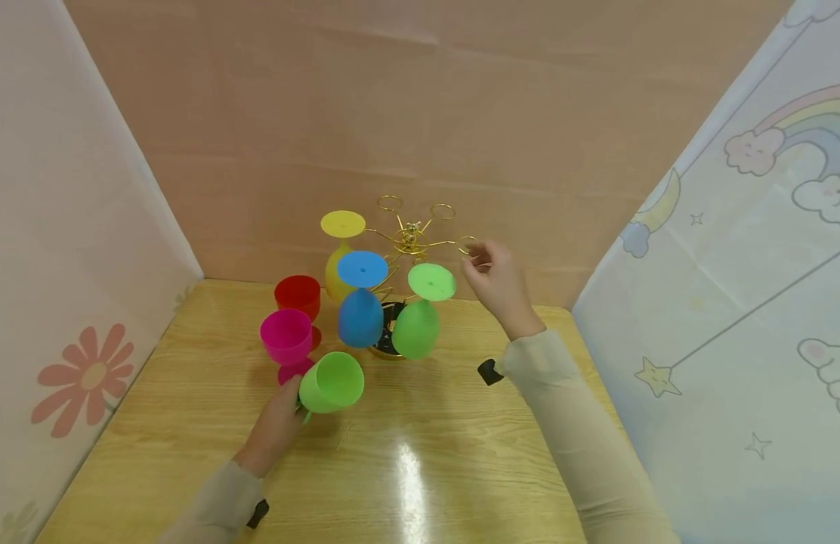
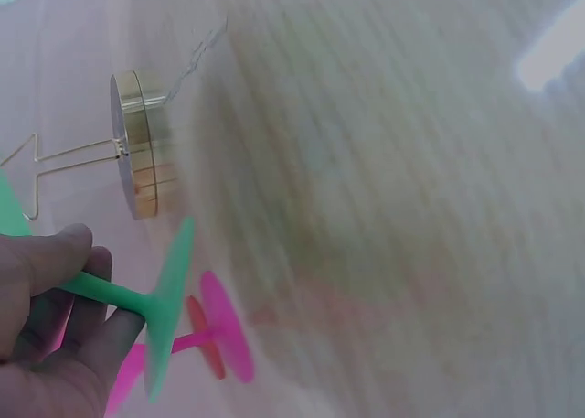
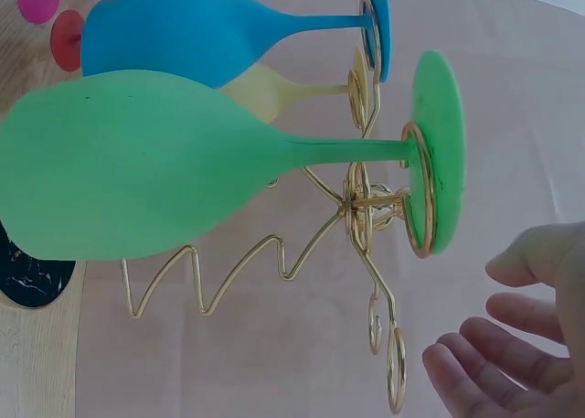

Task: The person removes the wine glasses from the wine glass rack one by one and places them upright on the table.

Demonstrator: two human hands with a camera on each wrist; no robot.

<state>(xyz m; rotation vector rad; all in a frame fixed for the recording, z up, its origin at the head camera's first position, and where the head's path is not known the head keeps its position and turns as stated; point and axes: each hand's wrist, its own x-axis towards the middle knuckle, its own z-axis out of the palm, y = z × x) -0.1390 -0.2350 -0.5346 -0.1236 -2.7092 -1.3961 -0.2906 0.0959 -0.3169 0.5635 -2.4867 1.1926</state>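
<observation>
My left hand (image 1: 276,425) grips a light green goblet (image 1: 331,384) by its stem; in the left wrist view, fingers and thumb close round the stem (image 2: 111,292) above the flat foot. A gold wire goblet rack (image 1: 410,239) stands ahead. From its rings hang three upside-down goblets: yellow (image 1: 343,224), blue (image 1: 360,319) and another green one (image 1: 416,332). Beside a bare ring on the rack's right is my right hand (image 1: 499,285). Seen from the right wrist, its fingers (image 3: 494,354) are loosely bent, hold nothing and stay apart from the rack.
A red goblet (image 1: 298,297) and a magenta goblet (image 1: 286,337) stand upright on the wooden table (image 1: 461,453), left of the rack. The rack's round black and gold base (image 1: 386,332) sits near the table's back edge. Patterned sheets hang at both sides.
</observation>
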